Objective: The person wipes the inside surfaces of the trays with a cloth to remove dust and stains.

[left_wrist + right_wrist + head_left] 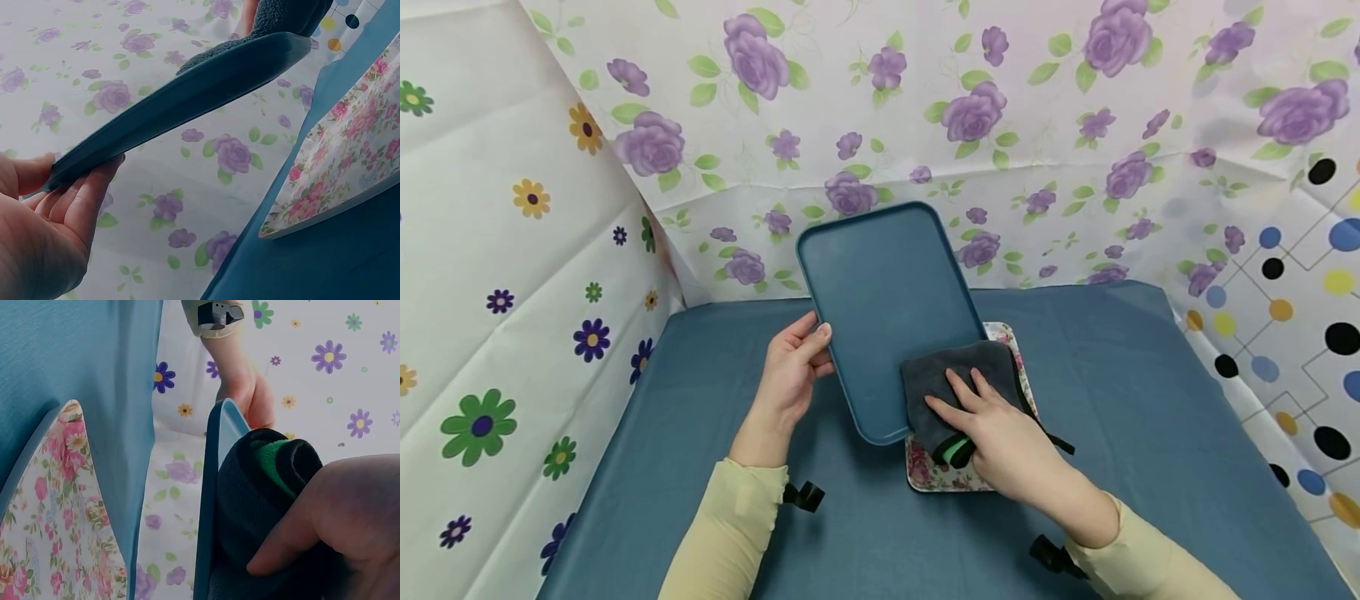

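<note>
A blue rectangular tray point(880, 292) is held up at a tilt above the table. My left hand point(792, 367) grips its left edge, thumb on the upper face and fingers beneath, as the left wrist view shows. On the tray's lower right part lies a folded dark grey cloth point(925, 375) with a green strip point(270, 464) showing in its fold. With fingers spread and fairly straight, my right hand point(1011, 442) presses the cloth against the tray. Below, a floral-patterned tray point(925, 471) rests on the table, partly hidden by the blue tray and cloth.
A blue cloth covers the table point(1135, 383). Behind it hangs a white sheet with purple roses point(973, 112). Flower-printed fabric point(482, 425) stands at the left, and dotted fabric point(1330, 337) at the right. Black wrist straps point(805, 497) stick out near both sleeves.
</note>
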Action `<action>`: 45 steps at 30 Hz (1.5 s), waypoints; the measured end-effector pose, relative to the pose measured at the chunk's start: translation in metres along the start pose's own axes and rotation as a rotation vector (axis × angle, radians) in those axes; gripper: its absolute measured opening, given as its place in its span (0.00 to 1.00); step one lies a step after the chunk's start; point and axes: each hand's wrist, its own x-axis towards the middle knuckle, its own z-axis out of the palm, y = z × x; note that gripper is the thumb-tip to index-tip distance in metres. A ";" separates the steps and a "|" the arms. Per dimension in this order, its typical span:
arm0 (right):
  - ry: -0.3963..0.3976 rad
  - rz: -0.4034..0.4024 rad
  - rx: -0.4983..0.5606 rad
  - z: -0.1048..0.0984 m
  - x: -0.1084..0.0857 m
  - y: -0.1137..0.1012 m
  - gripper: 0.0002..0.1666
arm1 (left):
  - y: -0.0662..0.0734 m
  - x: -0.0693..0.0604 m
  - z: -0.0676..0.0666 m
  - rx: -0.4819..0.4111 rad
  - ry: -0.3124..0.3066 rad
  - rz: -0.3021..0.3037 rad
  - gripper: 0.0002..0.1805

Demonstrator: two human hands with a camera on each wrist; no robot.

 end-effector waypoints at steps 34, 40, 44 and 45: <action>-0.031 -0.193 -0.012 0.008 0.007 -0.040 0.53 | -0.005 0.002 0.008 -0.049 0.079 -0.021 0.23; -0.033 -0.183 -0.002 0.005 0.005 -0.034 0.55 | -0.004 0.002 0.006 -0.048 0.070 -0.025 0.23; -0.019 -0.181 0.010 0.003 0.004 -0.028 0.56 | -0.002 0.001 0.005 -0.045 0.068 -0.027 0.22; -0.011 -0.182 0.007 0.002 0.003 -0.026 0.55 | -0.002 0.001 0.004 -0.045 0.070 -0.025 0.22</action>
